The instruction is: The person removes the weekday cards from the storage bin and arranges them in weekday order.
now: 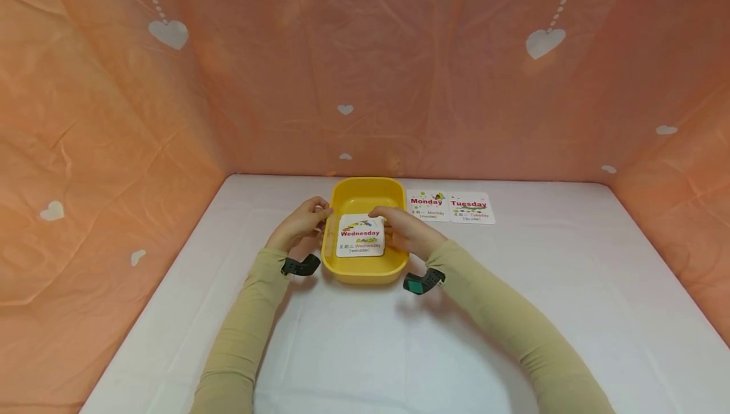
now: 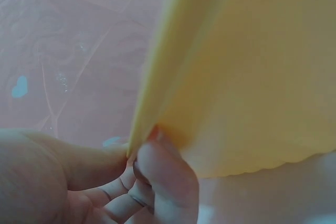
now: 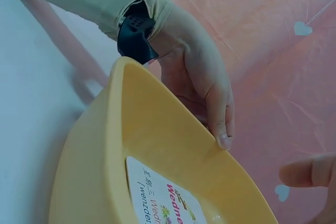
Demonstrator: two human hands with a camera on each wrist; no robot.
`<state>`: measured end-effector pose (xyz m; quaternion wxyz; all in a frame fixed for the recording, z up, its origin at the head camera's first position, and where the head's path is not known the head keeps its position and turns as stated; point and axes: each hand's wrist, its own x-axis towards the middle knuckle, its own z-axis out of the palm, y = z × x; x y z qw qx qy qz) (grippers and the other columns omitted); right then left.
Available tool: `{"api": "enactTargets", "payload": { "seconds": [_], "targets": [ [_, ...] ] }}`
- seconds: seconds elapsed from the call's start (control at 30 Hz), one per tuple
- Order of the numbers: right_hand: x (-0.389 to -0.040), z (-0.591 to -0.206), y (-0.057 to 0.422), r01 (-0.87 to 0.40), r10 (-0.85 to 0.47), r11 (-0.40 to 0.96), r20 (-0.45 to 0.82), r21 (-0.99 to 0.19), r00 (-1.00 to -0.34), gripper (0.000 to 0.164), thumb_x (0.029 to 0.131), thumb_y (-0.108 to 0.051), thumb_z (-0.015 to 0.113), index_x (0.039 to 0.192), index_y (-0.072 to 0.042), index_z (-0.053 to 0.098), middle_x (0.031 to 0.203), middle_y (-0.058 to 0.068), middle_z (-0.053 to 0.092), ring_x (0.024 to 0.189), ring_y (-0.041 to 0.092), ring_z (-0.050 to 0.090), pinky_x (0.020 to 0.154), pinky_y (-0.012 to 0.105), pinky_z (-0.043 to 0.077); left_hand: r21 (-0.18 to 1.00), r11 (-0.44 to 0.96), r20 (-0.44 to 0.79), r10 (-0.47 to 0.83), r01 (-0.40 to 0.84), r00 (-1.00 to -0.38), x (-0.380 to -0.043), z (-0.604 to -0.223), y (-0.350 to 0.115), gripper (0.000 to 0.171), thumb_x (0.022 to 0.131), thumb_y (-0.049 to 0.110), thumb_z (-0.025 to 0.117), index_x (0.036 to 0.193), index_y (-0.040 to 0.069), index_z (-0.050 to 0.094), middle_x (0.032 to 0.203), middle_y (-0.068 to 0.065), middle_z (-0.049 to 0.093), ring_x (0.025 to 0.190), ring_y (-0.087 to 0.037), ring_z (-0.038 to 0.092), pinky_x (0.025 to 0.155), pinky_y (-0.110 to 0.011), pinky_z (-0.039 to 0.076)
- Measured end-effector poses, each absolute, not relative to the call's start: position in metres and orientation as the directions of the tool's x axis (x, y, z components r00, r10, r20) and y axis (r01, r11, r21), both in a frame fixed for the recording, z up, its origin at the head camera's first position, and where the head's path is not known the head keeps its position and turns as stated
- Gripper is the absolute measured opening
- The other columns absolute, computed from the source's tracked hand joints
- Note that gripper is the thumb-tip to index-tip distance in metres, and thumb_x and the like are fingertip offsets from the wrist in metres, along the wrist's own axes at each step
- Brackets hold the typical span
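A yellow plastic basin (image 1: 365,269) stands on the table. My left hand (image 1: 300,224) pinches its left rim between thumb and finger, as the left wrist view shows close up. Inside the basin a white "Wednesday" card (image 1: 360,248) lies face up, its lower part also visible in the right wrist view. My right hand (image 1: 407,230) reaches in over the basin's right side, the thumb near the card's upper right corner. In the right wrist view its thumb (image 3: 310,172) is extended, apart from the card; the other fingers are mostly hidden.
A "Monday" card (image 1: 428,208) and a "Tuesday" card (image 1: 472,209) lie side by side, face up, right of the basin. The table (image 1: 353,344) has a white cover. Behind it hangs an orange-pink cloth (image 1: 428,71) with white hearts.
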<state>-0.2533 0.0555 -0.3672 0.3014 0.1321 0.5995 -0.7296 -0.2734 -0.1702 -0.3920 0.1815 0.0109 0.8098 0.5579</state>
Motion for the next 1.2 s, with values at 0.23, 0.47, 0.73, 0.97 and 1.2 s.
{"api": "enactTargets", "payload": {
  "seconds": [0.23, 0.47, 0.73, 0.97, 1.2],
  "targets": [
    [-0.254, -0.368, 0.055, 0.603, -0.28, -0.117, -0.557, -0.789, -0.782, 0.068, 0.09, -0.017, 0.059, 0.146, -0.008, 0.021, 0.145, 0.021, 0.027, 0.129, 0.032, 0.033, 0.107, 0.04, 0.029, 0.903, 0.385, -0.288, 0.22, -0.189, -0.932, -0.274, -0.392, -0.169, 0.024, 0.103, 0.02, 0.044, 0.115, -0.001, 0.043, 0.093, -0.016, 0.055, 0.072, -0.02, 0.054, 0.061, -0.03, 0.048],
    [-0.256, -0.367, 0.057, 0.597, -0.315, -0.058, -0.553, -0.8, -0.772, 0.053, 0.094, -0.019, 0.055, 0.139, -0.006, 0.032, 0.141, 0.019, 0.032, 0.124, 0.03, 0.035, 0.106, 0.038, 0.029, 0.905, 0.379, -0.292, 0.217, -0.195, -0.932, -0.276, -0.39, -0.17, 0.025, 0.103, 0.02, 0.044, 0.115, -0.002, 0.042, 0.095, -0.019, 0.057, 0.07, -0.018, 0.054, 0.058, -0.027, 0.045],
    [-0.256, -0.365, 0.062, 0.442, -0.336, 0.242, -0.502, -0.864, -0.797, 0.068, 0.094, -0.018, 0.059, 0.148, 0.001, 0.022, 0.148, 0.019, 0.03, 0.128, 0.032, 0.039, 0.107, 0.041, 0.032, 0.904, 0.383, -0.292, 0.223, -0.192, -0.93, -0.274, -0.391, -0.169, 0.028, 0.103, 0.02, 0.044, 0.119, -0.004, 0.042, 0.093, -0.017, 0.056, 0.071, -0.019, 0.054, 0.059, -0.028, 0.047],
    [-0.255, -0.361, 0.068, 0.315, -0.332, 0.362, -0.438, -0.877, -0.836, 0.069, 0.093, -0.015, 0.062, 0.148, -0.001, 0.023, 0.143, 0.021, 0.036, 0.118, 0.031, 0.05, 0.1, 0.041, 0.04, 0.905, 0.38, -0.291, 0.219, -0.193, -0.932, -0.273, -0.39, -0.169, 0.03, 0.103, 0.019, 0.044, 0.12, -0.005, 0.042, 0.093, -0.017, 0.055, 0.07, -0.018, 0.054, 0.059, -0.028, 0.047],
    [-0.26, -0.361, 0.067, 0.259, -0.337, 0.397, -0.402, -0.881, -0.851, 0.069, 0.091, -0.003, 0.062, 0.148, 0.001, 0.022, 0.138, 0.022, 0.04, 0.106, 0.028, 0.059, 0.09, 0.037, 0.049, 0.907, 0.376, -0.289, 0.222, -0.192, -0.931, -0.273, -0.39, -0.17, 0.028, 0.103, 0.019, 0.045, 0.118, -0.004, 0.042, 0.09, -0.015, 0.056, 0.069, -0.017, 0.054, 0.058, -0.027, 0.046]
  ]
}}
